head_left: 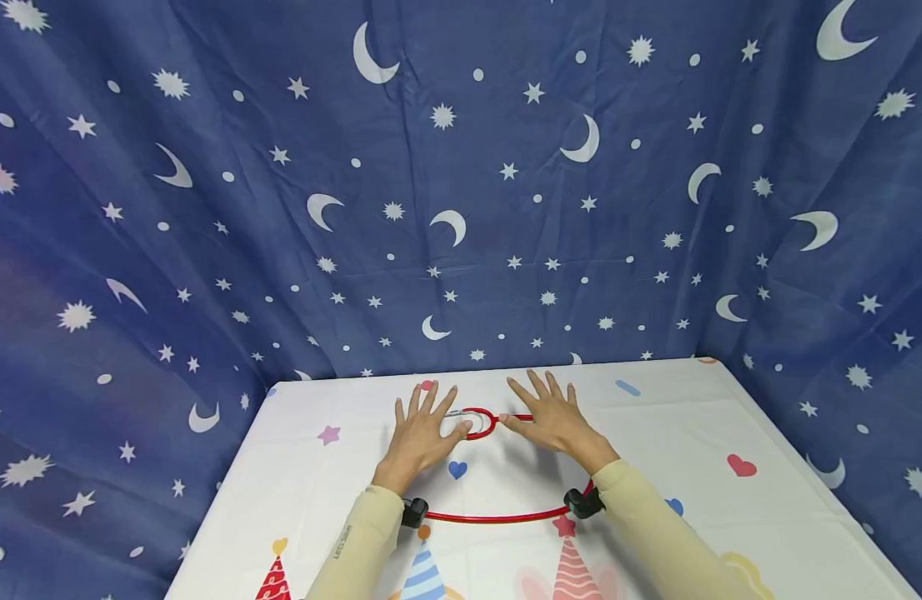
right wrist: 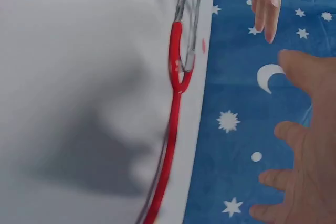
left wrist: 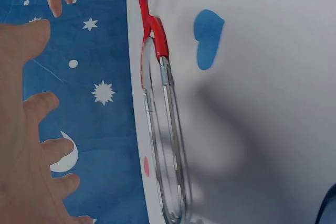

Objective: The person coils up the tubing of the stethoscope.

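A red stethoscope (head_left: pixel 482 422) lies on the white patterned tablecloth (head_left: pixel 656 433); its tube (head_left: pixel 498 518) curves back under my wrists. My left hand (head_left: pixel 423 429) is spread open by the metal ear tubes (left wrist: pixel 168 145), thumb close to the red fork (left wrist: pixel 156 32). My right hand (head_left: pixel 553 417) is spread open just right of the fork, thumb near the tube (right wrist: pixel 176 77). Neither hand holds anything. The wrist views show the left hand (left wrist: pixel 23 140) and right hand (right wrist: pixel 310 145) raised off the cloth, casting shadows. I cannot tell if the thumbs touch the stethoscope.
A blue curtain (head_left: pixel 461 183) printed with moons and stars hangs behind and on both sides of the table. The cloth shows party hats (head_left: pixel 423 575), hearts (head_left: pixel 741 466) and stars. Black camera mounts (head_left: pixel 583 502) sit on both wrists.
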Demonstrator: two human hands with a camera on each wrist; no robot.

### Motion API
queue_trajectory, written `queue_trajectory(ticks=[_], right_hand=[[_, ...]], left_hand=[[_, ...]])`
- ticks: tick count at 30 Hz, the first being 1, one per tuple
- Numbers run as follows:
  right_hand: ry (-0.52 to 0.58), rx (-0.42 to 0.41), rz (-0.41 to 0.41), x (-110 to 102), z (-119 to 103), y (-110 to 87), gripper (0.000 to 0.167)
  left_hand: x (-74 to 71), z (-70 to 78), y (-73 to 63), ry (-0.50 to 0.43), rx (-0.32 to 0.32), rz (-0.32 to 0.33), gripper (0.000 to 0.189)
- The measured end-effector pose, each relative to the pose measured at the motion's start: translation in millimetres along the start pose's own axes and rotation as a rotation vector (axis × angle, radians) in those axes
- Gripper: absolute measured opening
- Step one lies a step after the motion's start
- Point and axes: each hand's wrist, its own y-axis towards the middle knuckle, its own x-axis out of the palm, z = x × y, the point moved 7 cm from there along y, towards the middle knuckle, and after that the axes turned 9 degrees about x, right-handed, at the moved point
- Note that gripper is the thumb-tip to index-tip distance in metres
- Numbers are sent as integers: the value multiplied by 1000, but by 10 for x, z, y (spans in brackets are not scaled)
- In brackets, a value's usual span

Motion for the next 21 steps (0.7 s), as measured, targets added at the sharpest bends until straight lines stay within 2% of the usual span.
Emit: queue_trajectory(ticks=[6, 13, 21], right_hand=[[12, 18, -33, 126, 94, 44, 77], [21, 36, -55, 227, 194, 63, 78], [19, 58, -67, 325, 279, 77, 76]], left_hand=[[97, -87, 5, -33, -6, -25, 73], [204, -171, 33, -31, -29, -53, 80], [288, -250, 40, -98, -48, -65, 81]])
